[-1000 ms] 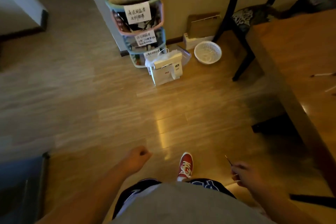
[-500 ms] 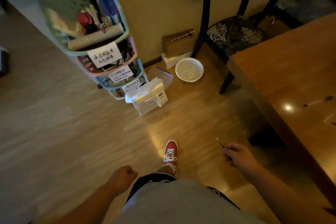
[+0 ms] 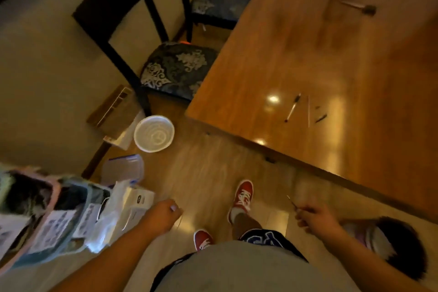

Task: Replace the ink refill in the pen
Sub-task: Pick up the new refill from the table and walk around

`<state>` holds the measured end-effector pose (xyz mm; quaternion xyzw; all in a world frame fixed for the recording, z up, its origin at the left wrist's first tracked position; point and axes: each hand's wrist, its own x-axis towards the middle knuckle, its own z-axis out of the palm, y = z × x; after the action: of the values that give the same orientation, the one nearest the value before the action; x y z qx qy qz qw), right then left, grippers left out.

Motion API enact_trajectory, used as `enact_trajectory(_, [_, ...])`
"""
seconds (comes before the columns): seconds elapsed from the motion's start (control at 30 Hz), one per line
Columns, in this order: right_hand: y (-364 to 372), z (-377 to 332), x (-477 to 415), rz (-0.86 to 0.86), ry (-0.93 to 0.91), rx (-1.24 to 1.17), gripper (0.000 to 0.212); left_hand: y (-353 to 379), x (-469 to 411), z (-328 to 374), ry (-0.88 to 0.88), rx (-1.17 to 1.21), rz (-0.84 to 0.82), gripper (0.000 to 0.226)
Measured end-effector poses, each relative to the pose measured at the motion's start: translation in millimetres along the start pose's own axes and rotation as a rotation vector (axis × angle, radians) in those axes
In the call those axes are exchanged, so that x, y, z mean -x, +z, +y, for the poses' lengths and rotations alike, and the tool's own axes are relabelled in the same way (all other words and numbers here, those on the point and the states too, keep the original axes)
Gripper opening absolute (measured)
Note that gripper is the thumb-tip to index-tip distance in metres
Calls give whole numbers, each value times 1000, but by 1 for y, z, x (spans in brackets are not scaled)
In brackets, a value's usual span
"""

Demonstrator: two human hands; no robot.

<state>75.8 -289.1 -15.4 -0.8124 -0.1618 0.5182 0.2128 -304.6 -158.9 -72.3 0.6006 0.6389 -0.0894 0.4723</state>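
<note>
The paper labels (image 3: 57, 225) on the storage baskets (image 3: 28, 208) are too blurred to read.

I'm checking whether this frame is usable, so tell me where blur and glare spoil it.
Head view: motion blur smears the storage rack and its labels beyond reading; the left hand and right hand are soft. Glare spots sit on the table near the pen parts. Wide-angle distortion bends the table edge.

Left hand (image 3: 163, 214) fisted; right hand (image 3: 312, 218) apparently pinching, both lowered.
</note>
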Motion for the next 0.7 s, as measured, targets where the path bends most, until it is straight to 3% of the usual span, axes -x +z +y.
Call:
enact_trajectory(0.23, [-34,-48,-37,26,-92,-151,11,-12,-61,142,280,-105,-41,6])
enact_trajectory(0.43, [-74,-121,-86,-70,-183,-239,9,-5,-100,275,488,-231,-23,20])
enact_trajectory(0.7, [-116,-180,-127,-77,-167,-559,8,26,-149,387,493,-396,85,21])
